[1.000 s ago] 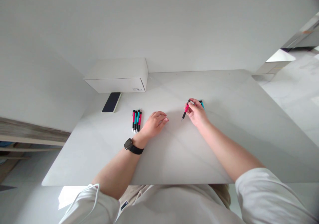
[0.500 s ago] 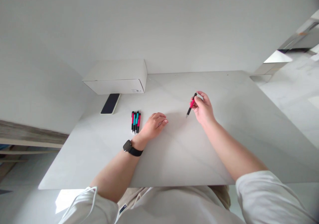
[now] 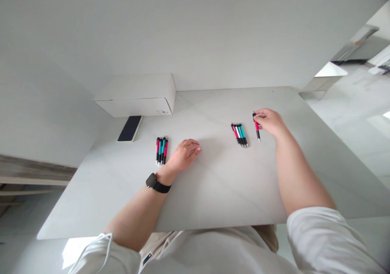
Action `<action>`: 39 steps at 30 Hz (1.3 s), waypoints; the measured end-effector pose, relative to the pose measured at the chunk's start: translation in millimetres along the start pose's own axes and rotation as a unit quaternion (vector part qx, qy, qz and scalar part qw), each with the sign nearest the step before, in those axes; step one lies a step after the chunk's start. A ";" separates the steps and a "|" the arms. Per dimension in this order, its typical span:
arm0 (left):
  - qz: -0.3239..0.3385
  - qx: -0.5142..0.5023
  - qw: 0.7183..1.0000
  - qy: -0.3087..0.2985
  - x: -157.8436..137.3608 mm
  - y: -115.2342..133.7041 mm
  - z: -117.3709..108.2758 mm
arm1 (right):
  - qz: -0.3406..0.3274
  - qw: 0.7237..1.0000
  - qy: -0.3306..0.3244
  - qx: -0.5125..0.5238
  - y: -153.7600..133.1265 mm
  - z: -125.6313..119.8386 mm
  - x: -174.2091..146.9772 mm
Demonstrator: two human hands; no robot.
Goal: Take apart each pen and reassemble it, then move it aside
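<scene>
My right hand [image 3: 270, 122] pinches a red and black click pen [image 3: 256, 127] near its top, with the pen's tip pointing down toward me. Just left of it, a row of pens [image 3: 239, 135] in red, white and teal with black grips lies side by side on the table. My left hand [image 3: 184, 155] rests on the tabletop, fingers loosely bent and the thumb apart, holding nothing. Close to its left lies a second row of red and teal pens [image 3: 161, 151], their tips toward me.
A white box [image 3: 134, 106] stands against the wall at the back left of the white table [image 3: 210, 201]. In front of it lies a phone [image 3: 130, 128] with a dark screen. A black watch [image 3: 151, 180] is on my left wrist.
My right hand has moved right with the red and black pen, which now stands more upright in view. The row of pens it had covered shows. My left hand stays in place.
</scene>
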State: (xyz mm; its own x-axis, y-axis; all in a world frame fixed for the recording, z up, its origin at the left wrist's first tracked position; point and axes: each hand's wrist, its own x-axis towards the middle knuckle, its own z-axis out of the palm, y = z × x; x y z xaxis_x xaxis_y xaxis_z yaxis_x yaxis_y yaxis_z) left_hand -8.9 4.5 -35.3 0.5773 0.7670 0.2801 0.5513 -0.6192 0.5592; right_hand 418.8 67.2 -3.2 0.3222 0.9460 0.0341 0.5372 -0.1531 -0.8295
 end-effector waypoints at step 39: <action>-0.207 0.259 0.935 0.129 -11.0 -23.7 -14.8 | -0.129 0.965 -0.071 -0.216 -50.9 57.4 -57.5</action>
State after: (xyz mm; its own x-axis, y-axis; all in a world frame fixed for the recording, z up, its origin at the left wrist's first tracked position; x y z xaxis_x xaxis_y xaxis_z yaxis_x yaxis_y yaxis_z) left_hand -37.2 13.2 -40.1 0.1221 0.9327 0.3394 0.9515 -0.2072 0.2272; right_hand 328.1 37.0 5.1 0.0393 0.9936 0.1062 0.8700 0.0183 -0.4928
